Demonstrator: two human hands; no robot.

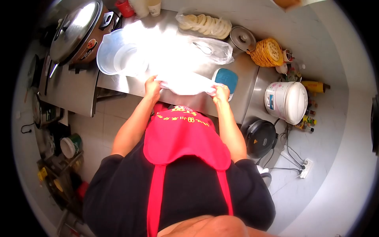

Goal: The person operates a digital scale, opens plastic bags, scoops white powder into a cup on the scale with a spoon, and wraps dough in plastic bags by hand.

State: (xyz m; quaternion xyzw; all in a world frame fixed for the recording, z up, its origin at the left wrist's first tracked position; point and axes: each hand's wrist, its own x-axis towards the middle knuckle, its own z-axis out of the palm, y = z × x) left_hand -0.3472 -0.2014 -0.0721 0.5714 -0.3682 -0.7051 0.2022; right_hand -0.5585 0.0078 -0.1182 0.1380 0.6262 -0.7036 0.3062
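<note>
One white sheet (188,84) hangs between the left fingers (156,84) and right fingers (217,90), which pinch its ends over the counter (244,73). A clear tub (107,56) stands beyond the left fingers, a blue lid (227,81) beside the right.

left hand (152,87): fingers curled in a pinch
right hand (221,93): also pinching, set apart from the left
left forearm (132,122): bare, slanting forward and inward
right forearm (230,128): bare, reaching more nearly straight ahead
</note>
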